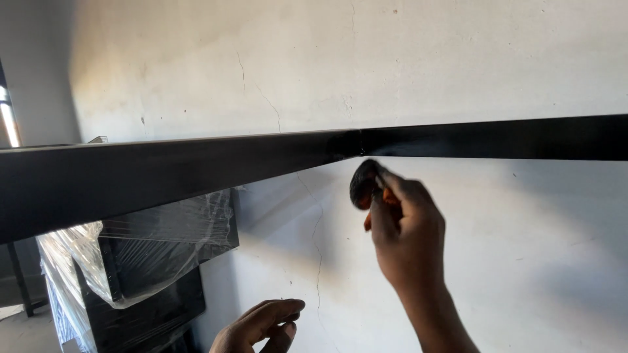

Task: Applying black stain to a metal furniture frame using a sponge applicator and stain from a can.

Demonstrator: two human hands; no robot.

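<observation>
1. We count one long black glossy metal beam (196,167) spanning the view.
2. We count two bare hands: one right hand (405,229) and one left hand (258,327).
3. We count one dark round paint-soaked pad (362,184).
4. We count one black appliance wrapped in clear plastic film (140,261).
5. We count one cracked white plaster wall (458,65).

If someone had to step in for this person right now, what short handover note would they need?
Right hand: raised, gripping a dark-headed brush with an orange handle, its head just under the black bar, near the bar's joint.
Left hand: low, open, holding nothing.
Done: the bar looks glossy black along its visible length.
Left: cannot tell; the underside near the joint is not clearly visible.
Nearby: plastic-wrapped black items by the cracked white wall.
</observation>
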